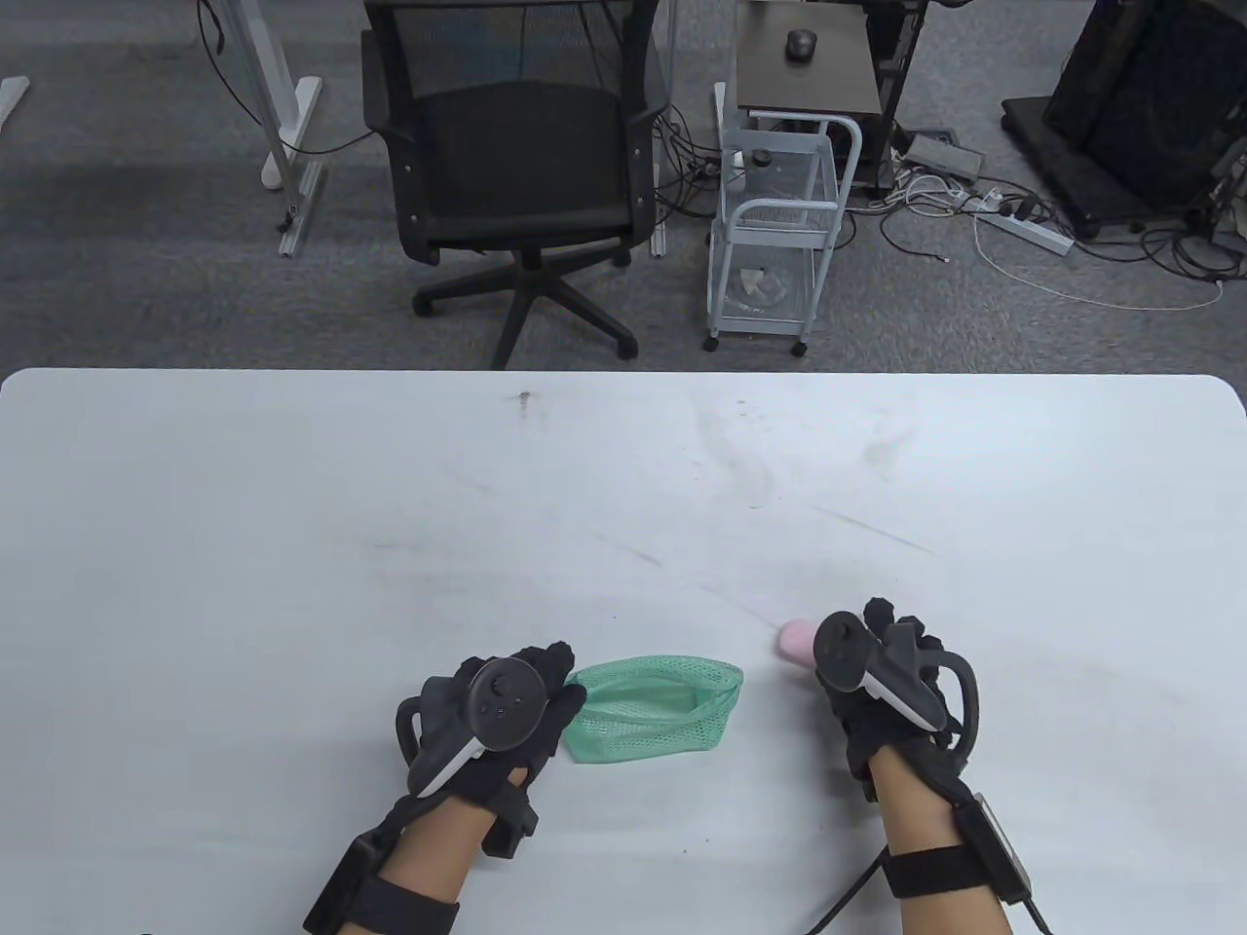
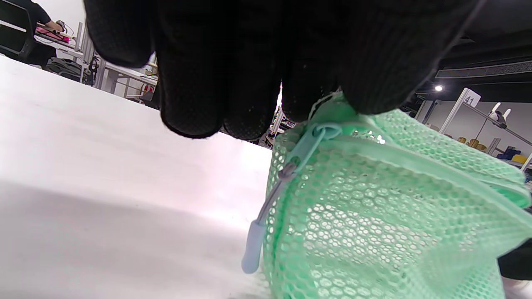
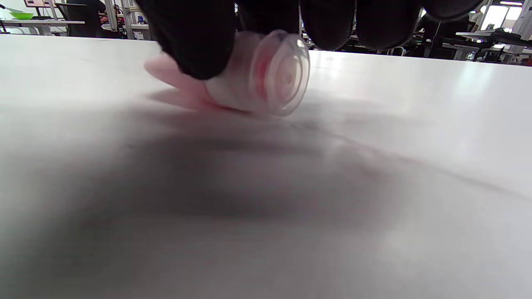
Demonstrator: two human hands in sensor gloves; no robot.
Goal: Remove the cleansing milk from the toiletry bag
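A green mesh toiletry bag (image 1: 655, 709) lies open on the white table (image 1: 390, 506), near the front. My left hand (image 1: 531, 696) pinches the bag's left end by the zip; the left wrist view shows the fingers (image 2: 216, 83) on the mesh (image 2: 374, 199) beside the pale blue zip pull (image 2: 253, 249). My right hand (image 1: 882, 662) grips a pink cleansing milk tube (image 1: 796, 643) to the right of the bag. In the right wrist view the tube (image 3: 249, 83) lies on its side, touching the table, its clear cap towards the camera.
Beyond the table's far edge stand a black office chair (image 1: 516, 166) and a white wire trolley (image 1: 774, 234) on grey carpet, with cables on the floor at the right.
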